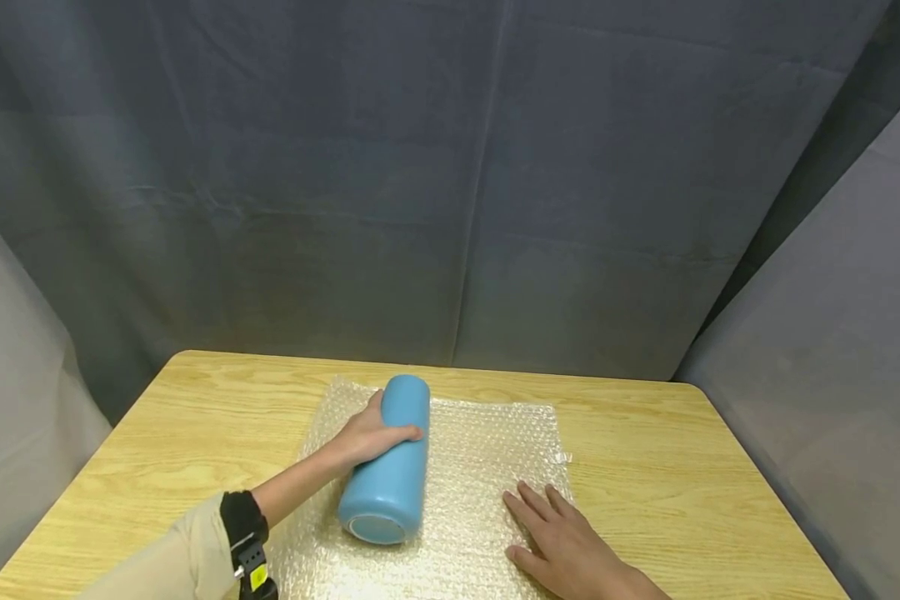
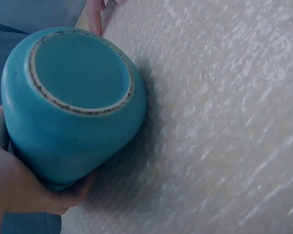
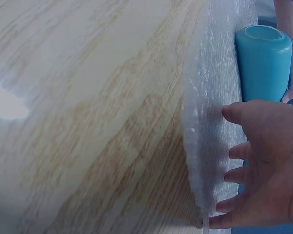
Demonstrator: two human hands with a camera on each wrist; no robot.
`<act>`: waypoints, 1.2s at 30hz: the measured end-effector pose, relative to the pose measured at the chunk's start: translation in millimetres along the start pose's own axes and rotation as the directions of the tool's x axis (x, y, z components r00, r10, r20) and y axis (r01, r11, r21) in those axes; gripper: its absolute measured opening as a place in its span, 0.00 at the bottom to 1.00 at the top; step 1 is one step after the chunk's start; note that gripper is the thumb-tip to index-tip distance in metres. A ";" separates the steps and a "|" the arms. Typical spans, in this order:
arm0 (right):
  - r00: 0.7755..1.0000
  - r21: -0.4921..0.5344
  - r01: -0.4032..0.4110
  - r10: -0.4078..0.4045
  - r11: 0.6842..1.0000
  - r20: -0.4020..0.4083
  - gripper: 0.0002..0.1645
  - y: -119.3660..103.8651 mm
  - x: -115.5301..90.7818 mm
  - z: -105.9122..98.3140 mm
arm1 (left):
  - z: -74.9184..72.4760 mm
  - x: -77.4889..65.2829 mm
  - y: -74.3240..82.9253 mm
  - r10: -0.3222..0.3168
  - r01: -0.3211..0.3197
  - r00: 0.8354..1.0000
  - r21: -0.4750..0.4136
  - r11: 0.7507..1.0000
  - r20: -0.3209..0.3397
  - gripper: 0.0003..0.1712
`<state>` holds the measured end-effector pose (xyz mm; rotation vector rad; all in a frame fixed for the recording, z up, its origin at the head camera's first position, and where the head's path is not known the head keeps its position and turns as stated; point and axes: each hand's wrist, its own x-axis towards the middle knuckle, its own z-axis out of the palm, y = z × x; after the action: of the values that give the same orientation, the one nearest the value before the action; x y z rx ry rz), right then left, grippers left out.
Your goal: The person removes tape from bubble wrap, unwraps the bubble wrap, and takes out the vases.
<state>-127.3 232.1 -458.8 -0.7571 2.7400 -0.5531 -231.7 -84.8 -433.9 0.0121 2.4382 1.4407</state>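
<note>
A tall blue ceramic vase lies tilted over the sheet of bubble wrap, its base facing my side of the table. My left hand grips it around the middle, thumb across the top; some of the fingers are hidden behind it. In the left wrist view, the vase's base shows a rough, unglazed ring. To the right, my right hand rests on the bubble wrap near its right edge, fingers spread. The right wrist view shows that hand's fingertips at the wrap's edge.
The bubble wrap lies on a light wood-grain table. A dark grey curtain hangs behind the table's far edge, with pale cloth panels at both sides. A small clear flap sticks out from the wrap's right edge.
</note>
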 end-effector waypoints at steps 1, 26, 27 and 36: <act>1.000 0.002 -0.001 0.001 1.000 0.001 0.41 -0.2 0.0 0.0 | 0.0 -0.2 -0.6 -0.001 0.001 1.000 0.001 1.000 -0.004 0.64; 0.999 0.000 0.012 -0.012 1.000 -0.036 0.41 0.2 0.4 2.5 | -6.3 -25.2 4.7 0.042 -0.054 0.996 -0.162 0.985 -0.078 0.62; 0.999 -0.002 0.012 -0.013 1.000 -0.037 0.41 0.1 0.4 2.5 | -7.2 -26.7 5.3 0.044 -0.057 0.996 -0.180 0.982 -0.072 0.62; 1.000 0.002 0.005 -0.005 1.000 -0.028 0.42 1.5 -0.8 3.3 | -13.4 -36.5 8.4 0.046 -0.050 0.999 -0.307 0.950 -0.018 0.59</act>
<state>-126.2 232.8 -462.3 -0.7614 2.7633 -0.5712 -201.8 -98.0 -411.4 -0.0055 2.2084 1.8313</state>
